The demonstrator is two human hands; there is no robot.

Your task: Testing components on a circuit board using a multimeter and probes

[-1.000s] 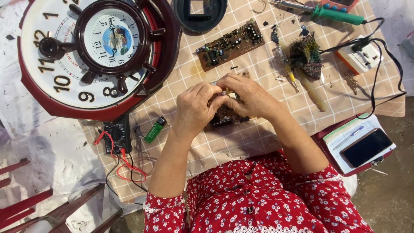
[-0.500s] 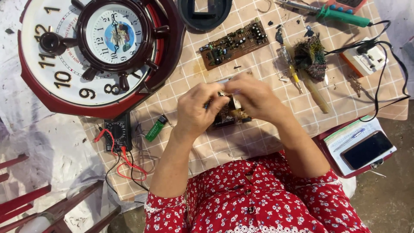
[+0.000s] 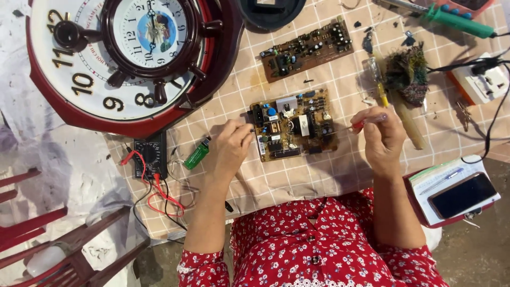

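At the far left of the checked cloth (image 3: 297, 175) lay a big round wall clock (image 3: 127, 58) with a dark red rim and a smaller dial at its middle. Near it, a black multimeter (image 3: 150, 155) with red leads sat beside a green lighter (image 3: 196, 156). To the right, the left hand (image 3: 229, 148) rested with fingers curled, its fingertips touching the left edge of the tan circuit board (image 3: 295, 125), which lay flat on the cloth between the two hands. A second, darker board (image 3: 307, 49) lay farther off. Just right of the tan board, the right hand (image 3: 381, 139) pinched a thin red-handled tool (image 3: 366, 122), tip pointing at the board's right edge. At the near right a black phone (image 3: 463, 194) lay on a white notebook (image 3: 441, 178).
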